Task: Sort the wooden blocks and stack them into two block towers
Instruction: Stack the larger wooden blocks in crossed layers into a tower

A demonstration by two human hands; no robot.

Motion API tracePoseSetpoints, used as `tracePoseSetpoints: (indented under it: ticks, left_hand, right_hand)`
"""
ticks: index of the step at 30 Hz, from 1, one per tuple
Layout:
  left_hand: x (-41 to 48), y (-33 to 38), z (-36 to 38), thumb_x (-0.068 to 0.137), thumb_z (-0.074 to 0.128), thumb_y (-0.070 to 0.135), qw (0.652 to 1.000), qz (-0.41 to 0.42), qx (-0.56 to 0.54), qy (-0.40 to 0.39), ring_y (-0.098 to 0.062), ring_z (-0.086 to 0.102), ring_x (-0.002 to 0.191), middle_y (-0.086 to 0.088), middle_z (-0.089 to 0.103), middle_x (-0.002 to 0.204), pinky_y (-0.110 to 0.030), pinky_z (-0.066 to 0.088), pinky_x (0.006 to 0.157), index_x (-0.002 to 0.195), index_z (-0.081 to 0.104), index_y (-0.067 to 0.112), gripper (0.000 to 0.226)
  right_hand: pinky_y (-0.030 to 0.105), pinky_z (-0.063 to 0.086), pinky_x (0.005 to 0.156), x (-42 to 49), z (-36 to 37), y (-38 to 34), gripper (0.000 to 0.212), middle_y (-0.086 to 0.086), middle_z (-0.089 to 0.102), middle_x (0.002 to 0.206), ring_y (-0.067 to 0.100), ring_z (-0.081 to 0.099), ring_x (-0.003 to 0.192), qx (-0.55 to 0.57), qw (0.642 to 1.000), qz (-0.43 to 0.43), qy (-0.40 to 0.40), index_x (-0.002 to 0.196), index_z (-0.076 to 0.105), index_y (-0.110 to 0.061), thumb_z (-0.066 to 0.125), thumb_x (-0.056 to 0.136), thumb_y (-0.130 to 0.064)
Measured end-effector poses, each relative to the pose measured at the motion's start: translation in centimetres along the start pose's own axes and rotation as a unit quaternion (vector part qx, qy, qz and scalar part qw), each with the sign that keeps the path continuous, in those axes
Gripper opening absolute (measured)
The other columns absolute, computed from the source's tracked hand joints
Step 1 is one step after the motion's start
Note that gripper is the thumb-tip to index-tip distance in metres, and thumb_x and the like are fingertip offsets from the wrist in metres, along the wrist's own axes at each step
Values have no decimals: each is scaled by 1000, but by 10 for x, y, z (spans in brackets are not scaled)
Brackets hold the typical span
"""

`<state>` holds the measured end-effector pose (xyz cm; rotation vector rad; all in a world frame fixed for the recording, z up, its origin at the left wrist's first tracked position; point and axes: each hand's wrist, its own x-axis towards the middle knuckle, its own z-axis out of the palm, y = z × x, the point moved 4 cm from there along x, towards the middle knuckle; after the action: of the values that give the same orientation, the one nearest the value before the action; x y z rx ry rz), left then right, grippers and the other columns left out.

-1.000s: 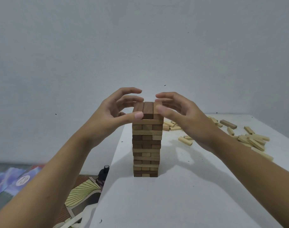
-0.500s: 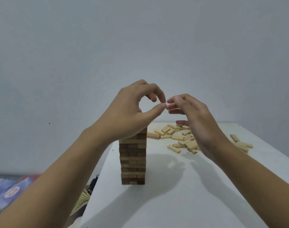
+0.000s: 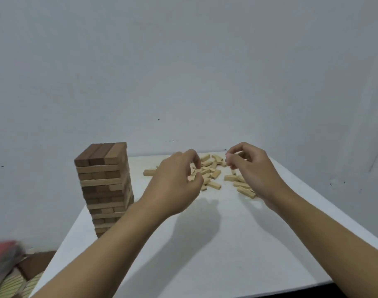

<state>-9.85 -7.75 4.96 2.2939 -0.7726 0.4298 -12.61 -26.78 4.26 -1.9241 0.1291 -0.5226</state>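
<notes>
Hands have left the tower [image 3: 104, 186], standing far left on the table [image 3: 205, 254], for the pale blocks [image 3: 211, 175] far right. Left hand [image 3: 175, 186] and right hand [image 3: 252, 171] hover curled, apparently empty; second tower comes next.

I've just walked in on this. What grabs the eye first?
A tall tower of dark and light wooden blocks stands at the white table's left edge. Farther back, pale loose wooden blocks lie scattered, with the left hand and right hand reaching over them, fingers curled.
</notes>
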Motion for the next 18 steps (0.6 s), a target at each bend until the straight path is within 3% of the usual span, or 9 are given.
tracePoseSetpoints:
  ticks: [5, 9, 13, 18]
  left_hand:
    - [33, -46, 60, 95, 56, 35, 990, -108, 84, -32, -21, 49, 115, 2, 52, 122, -38, 45, 91, 123, 51, 30, 28]
    - [64, -72, 88, 96, 54, 40, 978, -165, 123, -35, -28, 42, 130, -3, 47, 137, -47, 38, 108, 135, 47, 31, 41]
    - [87, -102, 97, 98, 50, 35, 959, -243, 144, 6, -31, 37, 133, -9, 44, 141, -47, 26, 108, 139, 46, 28, 42]
    - [89, -148, 97, 99, 46, 31, 919, -366, 133, 57, -31, 28, 140, -12, 35, 150, -49, 22, 110, 145, 40, 27, 46]
  right_hand:
    - [18, 49, 59, 35, -9, 49, 7, -1, 69, 101, 16, 64, 85, -112, 994, 7, -16, 95, 66, -22, 61, 99, -21]
    - [32, 49, 86, 75, -14, 85, 9, -11, 64, 114, 13, 57, 107, -210, 977, -7, -27, 108, 64, -24, 59, 100, -25]
    - [40, 46, 96, 115, -16, 108, 21, -4, 61, 125, 17, 55, 105, -295, 954, -1, -47, 121, 62, -26, 56, 101, -29]
    - [48, 45, 104, 157, 8, 118, 30, 0, 60, 130, 22, 56, 118, -311, 946, -26, -89, 130, 60, -22, 52, 105, -34]
